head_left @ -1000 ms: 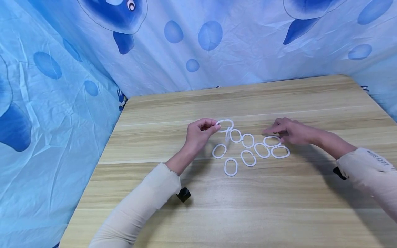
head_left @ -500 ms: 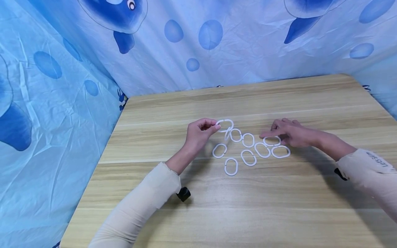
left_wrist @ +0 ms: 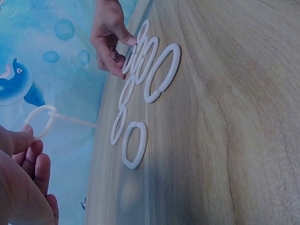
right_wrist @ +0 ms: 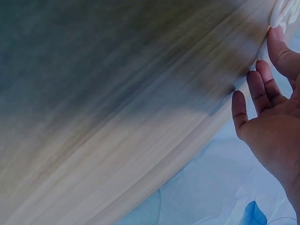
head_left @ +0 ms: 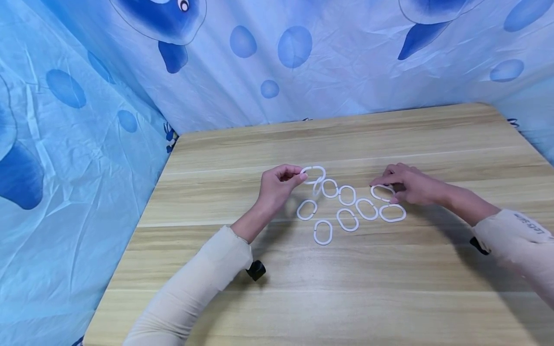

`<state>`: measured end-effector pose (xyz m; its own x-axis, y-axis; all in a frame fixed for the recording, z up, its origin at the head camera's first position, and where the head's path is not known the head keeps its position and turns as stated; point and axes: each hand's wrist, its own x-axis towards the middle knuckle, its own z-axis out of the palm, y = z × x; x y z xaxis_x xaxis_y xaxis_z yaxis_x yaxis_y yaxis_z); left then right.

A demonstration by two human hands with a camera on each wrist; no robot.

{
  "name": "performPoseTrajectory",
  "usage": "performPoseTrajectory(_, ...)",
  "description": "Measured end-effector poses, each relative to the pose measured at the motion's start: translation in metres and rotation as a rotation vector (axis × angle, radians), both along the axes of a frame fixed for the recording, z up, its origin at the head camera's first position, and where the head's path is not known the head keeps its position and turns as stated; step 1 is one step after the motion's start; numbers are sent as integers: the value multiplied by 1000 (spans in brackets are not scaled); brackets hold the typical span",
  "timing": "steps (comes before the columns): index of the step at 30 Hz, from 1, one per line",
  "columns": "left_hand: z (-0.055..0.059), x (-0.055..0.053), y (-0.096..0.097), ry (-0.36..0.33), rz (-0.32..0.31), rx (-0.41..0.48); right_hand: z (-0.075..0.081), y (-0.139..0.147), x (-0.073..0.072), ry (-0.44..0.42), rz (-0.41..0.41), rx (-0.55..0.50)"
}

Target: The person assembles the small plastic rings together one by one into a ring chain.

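Right hand (head_left: 404, 186) grips the end ring (head_left: 380, 199), at the far right of the loose rings (head_left: 323, 244); it has shifted slightly right (a small move), apparently singled out. Left hand (head_left: 277, 186) pinches the upper ring (head_left: 318, 167), a hanging ring (head_left: 315, 186) linked to it.

White oval rings, ten, some split by a small gap: one held ring (head_left: 319, 167) is pinched by the left hand (head_left: 277, 188); a second ring (head_left: 318, 186) is hung through it. A third ring (head_left: 375, 197) is held between thumb and finger of the right hand (head_left: 411, 185), though whether it is lifted cannot be told. Seven others (head_left: 331, 233) are laid flat on the wooden table (head_left: 329, 307), backed by a blue whale-print curtain (head_left: 203, 91).
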<state>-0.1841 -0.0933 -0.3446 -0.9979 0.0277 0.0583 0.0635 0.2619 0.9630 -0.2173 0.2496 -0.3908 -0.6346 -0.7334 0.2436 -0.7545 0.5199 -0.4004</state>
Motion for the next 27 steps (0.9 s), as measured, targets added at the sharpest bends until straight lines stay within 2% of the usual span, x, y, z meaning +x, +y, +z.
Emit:
performPoseTrajectory(15, -1, 0, 1, 4, -17, 23, -3, -3, 4, 88, -29, -20)
performPoseTrajectory(27, 1, 0, 1, -11, -19, 31, -1, -6, 8, 57, -117, 22)
